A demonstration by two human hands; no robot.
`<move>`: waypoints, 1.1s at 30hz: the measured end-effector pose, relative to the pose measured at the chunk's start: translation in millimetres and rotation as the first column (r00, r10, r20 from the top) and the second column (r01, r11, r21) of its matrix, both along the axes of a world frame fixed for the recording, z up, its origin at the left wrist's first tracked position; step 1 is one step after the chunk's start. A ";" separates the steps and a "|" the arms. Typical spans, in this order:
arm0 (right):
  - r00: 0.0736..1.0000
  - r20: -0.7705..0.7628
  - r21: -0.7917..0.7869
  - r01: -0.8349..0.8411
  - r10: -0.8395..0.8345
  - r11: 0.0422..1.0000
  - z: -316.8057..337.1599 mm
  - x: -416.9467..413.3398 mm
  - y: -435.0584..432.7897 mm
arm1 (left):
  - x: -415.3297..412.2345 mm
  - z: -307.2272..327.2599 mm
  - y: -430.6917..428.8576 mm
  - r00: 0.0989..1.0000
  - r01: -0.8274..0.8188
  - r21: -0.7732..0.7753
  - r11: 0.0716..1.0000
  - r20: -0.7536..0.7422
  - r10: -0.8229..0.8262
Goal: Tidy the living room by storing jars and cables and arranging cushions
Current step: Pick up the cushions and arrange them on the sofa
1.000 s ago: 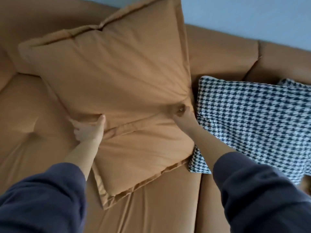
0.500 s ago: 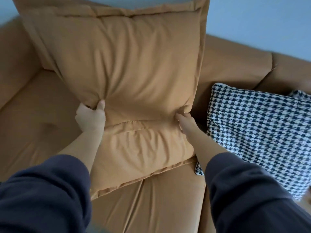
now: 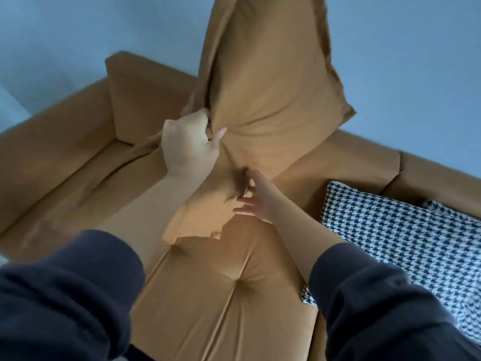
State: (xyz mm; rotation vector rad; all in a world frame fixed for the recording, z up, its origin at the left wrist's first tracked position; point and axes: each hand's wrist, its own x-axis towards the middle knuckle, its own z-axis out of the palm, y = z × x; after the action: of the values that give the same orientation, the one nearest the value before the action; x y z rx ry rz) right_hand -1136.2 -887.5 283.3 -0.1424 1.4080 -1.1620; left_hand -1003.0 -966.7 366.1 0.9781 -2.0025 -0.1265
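Above the tan fabric sofa (image 3: 234, 295), your left hand (image 3: 188, 144) clenches the raised tan square cushion (image 3: 268, 82); your right hand (image 3: 257, 199), fingers spread, touches its lower edge.

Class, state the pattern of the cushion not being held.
Navy-and-white houndstooth fabric cushion, clearest in the head view.

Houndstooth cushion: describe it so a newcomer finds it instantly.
Start at the tan sofa against the blue wall. On its seat, to the right, sits the houndstooth cushion. Unlike the plain tan cushion that the left hand grips, which matches the sofa, it is navy-and-white patterned.
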 end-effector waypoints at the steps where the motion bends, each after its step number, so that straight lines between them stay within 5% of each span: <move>1: 0.998 0.057 -0.050 0.024 -0.021 0.998 6.5 4.0 -1.0 | -3.4 9.0 7.6 0.998 0.045 -0.101 0.994 0.048 -0.040; 4: 0.976 0.205 -0.123 0.107 -0.080 0.987 5.4 2.2 10.5 | -3.0 3.7 28.9 0.975 0.195 -0.341 0.920 0.172 -0.143; 6: 0.985 0.128 -0.082 0.130 -0.119 0.988 -8.1 1.9 41.2 | 13.3 -33.7 38.5 0.929 0.315 -0.327 0.891 0.298 -0.219; 8: 0.935 -0.004 -0.200 0.346 -0.354 0.917 -28.0 4.0 81.7 | 41.7 -84.5 47.4 0.830 0.401 -0.184 0.897 0.488 -0.271; 10: 0.823 0.008 -0.377 0.529 -0.568 0.760 -35.0 2.3 124.9 | 75.0 -137.4 54.9 0.613 0.445 0.080 0.892 0.699 -0.369; 12: 0.864 0.059 -0.250 0.498 -0.500 0.830 -36.8 -24.3 144.4 | 104.3 -179.8 62.3 0.315 0.401 0.370 0.838 0.803 -0.505; 13: 0.917 0.091 -0.120 0.397 -0.388 0.910 -41.8 -38.4 150.8 | 113.3 -193.6 67.0 0.241 0.323 0.489 0.810 0.786 -0.570; 14: 0.967 0.105 -0.018 0.234 -0.231 0.972 -44.6 -48.5 152.8 | 116.9 -201.6 68.7 0.240 0.254 0.564 0.786 0.750 -0.616; 17: 0.994 -0.112 0.178 0.006 0.014 0.984 -64.7 -42.8 150.6 | 106.9 -203.8 75.4 0.477 0.069 0.667 0.742 0.632 -0.611; 25: 0.813 -0.535 0.429 0.025 0.231 0.903 -108.1 -37.3 100.9 | 98.6 -230.1 32.3 0.526 -0.276 0.697 0.661 0.686 -0.503; 29: 0.662 -0.628 0.636 0.135 0.408 0.760 -165.7 -54.7 108.6 | 99.5 -276.5 -32.2 0.734 -0.398 0.710 0.581 0.626 -0.262; 33: 0.669 -0.719 0.547 0.377 0.189 0.748 -233.8 -66.4 97.1 | 94.7 -324.7 -107.5 0.902 -0.379 0.783 0.493 0.432 0.008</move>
State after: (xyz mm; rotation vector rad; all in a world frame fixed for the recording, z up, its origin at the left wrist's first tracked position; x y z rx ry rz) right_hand -1202.6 -790.4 49.5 -0.0193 2.5434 -0.5939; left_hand -908.3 -1074.2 41.4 2.0009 -2.1344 -0.9649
